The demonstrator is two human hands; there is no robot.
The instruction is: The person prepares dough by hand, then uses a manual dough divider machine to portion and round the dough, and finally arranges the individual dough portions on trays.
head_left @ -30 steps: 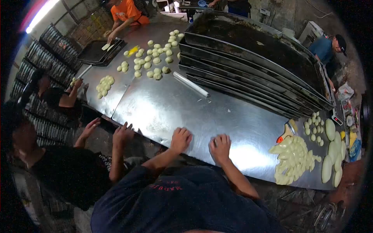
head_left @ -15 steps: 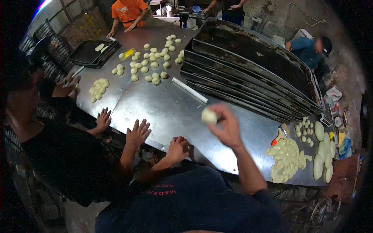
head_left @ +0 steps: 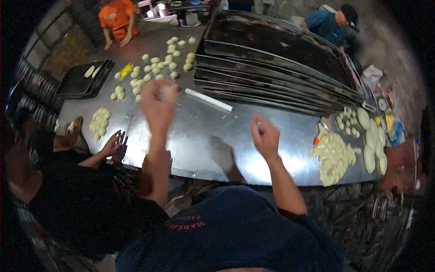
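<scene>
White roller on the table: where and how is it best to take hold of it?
Probably by the middle of the roller, from above and the wearer's side, fingers across it. It is long, straight and thin, and lies flat, while the tray stack rises close along its far side.

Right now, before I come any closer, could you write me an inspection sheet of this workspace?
Surface: metal table, shiny, with a seam at its left part and white crumbs beside a white rod.
Work things: dough balls, a lumpy dough heap and long dough pieces.
Clutter: tall stack of dark trays; yellow patch; white bag at the far right.
Hands: left hand raised, blurred, apparently with a pale round piece; right hand over the table, fingers curled, contents unclear.
Cables: nothing certain; a thin pale strand below the near edge is too unclear to name.
Surroundings: co-worker in black close at left; person in orange and person in cap beyond.
</scene>
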